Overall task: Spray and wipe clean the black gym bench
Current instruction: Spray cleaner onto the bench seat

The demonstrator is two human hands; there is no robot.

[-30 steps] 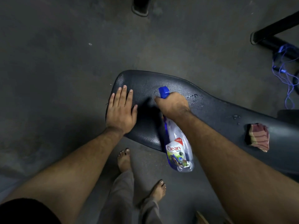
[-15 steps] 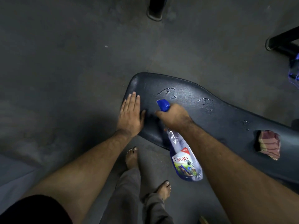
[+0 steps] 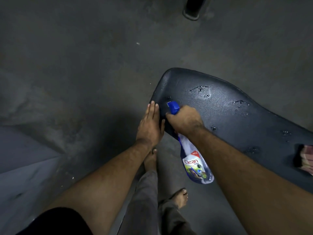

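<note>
Head view, near ground first: I see two bare feet (image 3: 179, 197) and grey trouser legs (image 3: 149, 200) on the concrete floor (image 3: 84, 65), directly under the working zone. Any runoff from the bench edge would, in my judgement, land there and make the footing slick.

The right hand (image 3: 185, 121) is clenched round the neck of the spray bottle (image 3: 197, 164), its blue nozzle (image 3: 173, 107) aimed toward the bench's end. The bottle body hangs off the near edge, over the floor. The nozzle sits just beside the left hand (image 3: 149, 128), so a squeeze could wet those fingers rather than the pad (angle of the jet cannot be told).

The left hand lies flat, fingers straight, pressed against the rounded end of the black gym bench (image 3: 228, 119), gripping nothing. On wetted vinyl that brace could slide, I judge.

The bench runs from mid-frame away to the right edge. Patches of droplets (image 3: 199, 89) sit on it unwiped; left too long, they may run off or dry streaky.

Further along, a striped cloth (image 3: 307, 158) lies on the bench at the right edge, well apart from both hands. The right forearm crosses between, so reaching it means putting the bottle down or shifting along.

Farthest, a dark post foot (image 3: 192, 11) stands on the floor, clear of the work.
</note>
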